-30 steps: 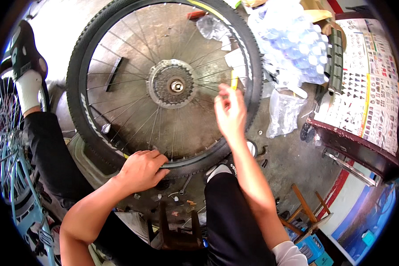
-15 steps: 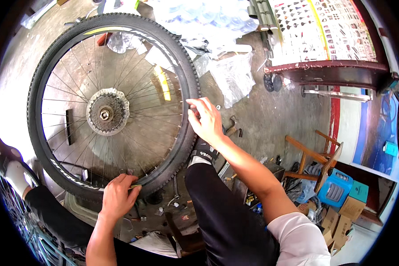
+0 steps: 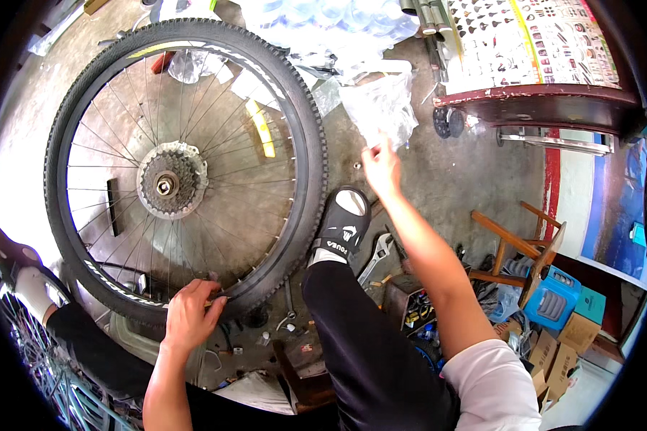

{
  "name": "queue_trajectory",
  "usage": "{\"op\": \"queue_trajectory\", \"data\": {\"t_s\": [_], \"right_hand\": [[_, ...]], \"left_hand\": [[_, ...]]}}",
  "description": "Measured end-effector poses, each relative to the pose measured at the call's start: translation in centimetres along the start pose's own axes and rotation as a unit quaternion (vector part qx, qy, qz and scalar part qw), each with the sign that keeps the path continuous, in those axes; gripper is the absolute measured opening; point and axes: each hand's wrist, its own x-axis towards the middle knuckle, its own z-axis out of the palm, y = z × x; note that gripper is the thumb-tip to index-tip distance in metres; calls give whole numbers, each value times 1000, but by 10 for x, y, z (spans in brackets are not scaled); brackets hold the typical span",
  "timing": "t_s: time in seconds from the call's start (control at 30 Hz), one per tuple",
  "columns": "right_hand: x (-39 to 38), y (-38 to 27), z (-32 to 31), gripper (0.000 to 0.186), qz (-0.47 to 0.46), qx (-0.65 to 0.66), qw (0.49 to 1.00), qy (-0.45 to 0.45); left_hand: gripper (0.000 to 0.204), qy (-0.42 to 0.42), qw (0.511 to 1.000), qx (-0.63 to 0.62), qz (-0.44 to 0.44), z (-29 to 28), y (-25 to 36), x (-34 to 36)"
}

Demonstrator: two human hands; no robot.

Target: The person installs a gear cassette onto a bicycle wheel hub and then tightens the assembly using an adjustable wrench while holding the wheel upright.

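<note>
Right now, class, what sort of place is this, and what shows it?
Probably a bicycle workshop: a detached wheel with its sprockets, an adjustable wrench on the floor, and what looks like another bicycle at lower left.

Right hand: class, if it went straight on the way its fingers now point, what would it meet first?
The right hand would probably meet the clear bag first, though depth is unclear and it might pass above it.

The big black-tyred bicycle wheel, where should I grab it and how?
Probably grip the knobbly black rubber tyre at its right edge, coming from the right: its thick round curve is uncovered there, while the middle holds toothed metal gears. The bare left hand is at the near edge.
</note>
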Motion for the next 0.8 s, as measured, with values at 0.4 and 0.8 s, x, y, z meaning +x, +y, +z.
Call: {"op": "queue_trajectory", "data": {"t_s": [0.4, 0.8], "right_hand": [[69, 40, -2, 81, 10, -200, 979, -29], [8, 28, -25, 58, -97, -86, 986, 109]], "left_hand": [[25, -2, 1000, -15, -15, 3, -2, 2], [25, -6, 1000, -28, -14, 2, -4, 3]]}}
